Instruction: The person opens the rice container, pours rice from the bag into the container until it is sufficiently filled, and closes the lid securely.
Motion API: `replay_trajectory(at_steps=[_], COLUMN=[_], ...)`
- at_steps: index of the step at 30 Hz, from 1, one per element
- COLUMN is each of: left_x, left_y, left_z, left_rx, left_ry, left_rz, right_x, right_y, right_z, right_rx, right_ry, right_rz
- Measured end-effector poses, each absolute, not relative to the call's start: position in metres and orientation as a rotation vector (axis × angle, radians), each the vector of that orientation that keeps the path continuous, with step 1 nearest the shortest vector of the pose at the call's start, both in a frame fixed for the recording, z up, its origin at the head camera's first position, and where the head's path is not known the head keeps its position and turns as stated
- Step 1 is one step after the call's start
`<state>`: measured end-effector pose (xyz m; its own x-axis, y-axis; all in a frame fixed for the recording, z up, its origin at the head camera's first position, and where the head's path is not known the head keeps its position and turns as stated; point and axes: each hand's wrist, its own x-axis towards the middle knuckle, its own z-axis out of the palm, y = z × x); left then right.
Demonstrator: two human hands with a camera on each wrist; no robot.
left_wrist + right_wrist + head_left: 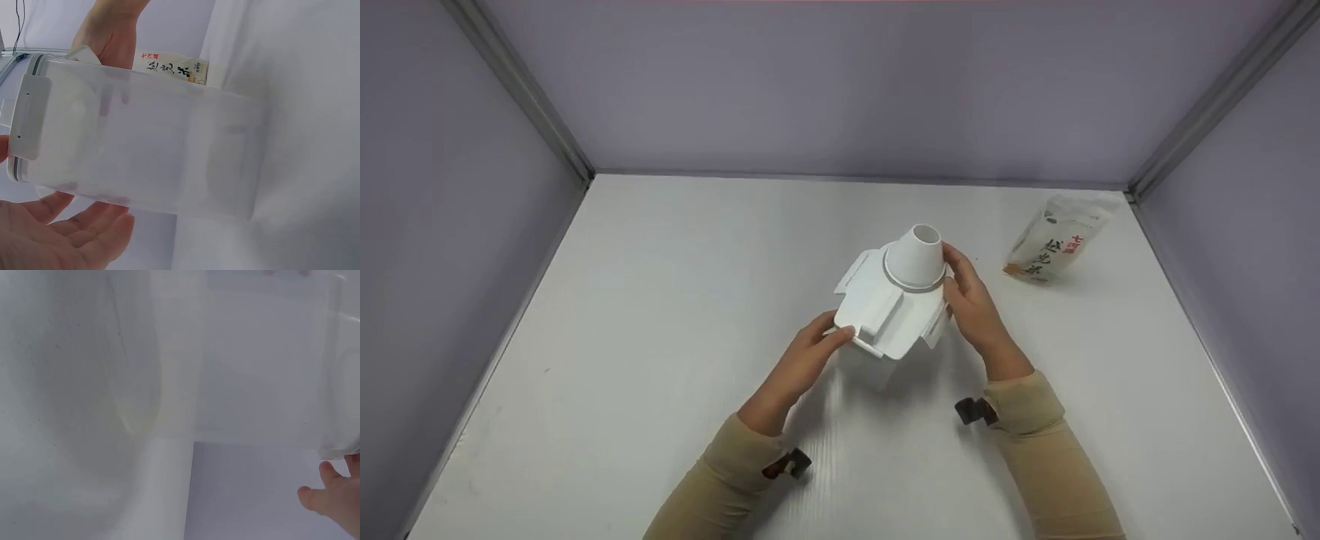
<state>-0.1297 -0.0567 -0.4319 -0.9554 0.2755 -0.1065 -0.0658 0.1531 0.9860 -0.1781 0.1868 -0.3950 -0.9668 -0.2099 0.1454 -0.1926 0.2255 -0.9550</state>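
A clear plastic storage container [157, 140] with a white clip-on lid [870, 307] is between my two hands, lid facing up. On the lid sits a white tapered cup [919, 259], its narrow end up. My left hand [810, 351] holds the near left side, thumb on the lid's edge and fingers along the wall. My right hand [973, 307] grips the far right side beside the cup. Flaps stand out from the lid's sides. I cannot tell whether the base touches the table.
A bag of rice [1054, 244] with printed characters stands at the back right of the white table [660, 300]. Grey panels [847, 90] close off the back and both sides. A dark strap device [976, 411] is on each wrist.
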Motion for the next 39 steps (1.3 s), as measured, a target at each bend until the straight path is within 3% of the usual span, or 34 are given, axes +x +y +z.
replay_trajectory(at_steps=[16,25,39], left_x=[-0.139,-0.154,-0.145], left_y=[-0.066,-0.066,-0.058], left_z=[-0.424,-0.428,-0.427], left_rx=[0.148,0.002,0.056], left_ry=[2.248,2.359,2.336], left_rz=[1.956,1.976,1.959], right_x=[-0.152,-0.157,-0.135], right_y=[0.184,0.195,0.188], right_z=[-0.397,-0.435,-0.422], right_rx=[-0.360,-0.427,-0.108], right_ry=[2.738,2.923,3.063], right_rz=[-1.718,-1.660,-1.598])
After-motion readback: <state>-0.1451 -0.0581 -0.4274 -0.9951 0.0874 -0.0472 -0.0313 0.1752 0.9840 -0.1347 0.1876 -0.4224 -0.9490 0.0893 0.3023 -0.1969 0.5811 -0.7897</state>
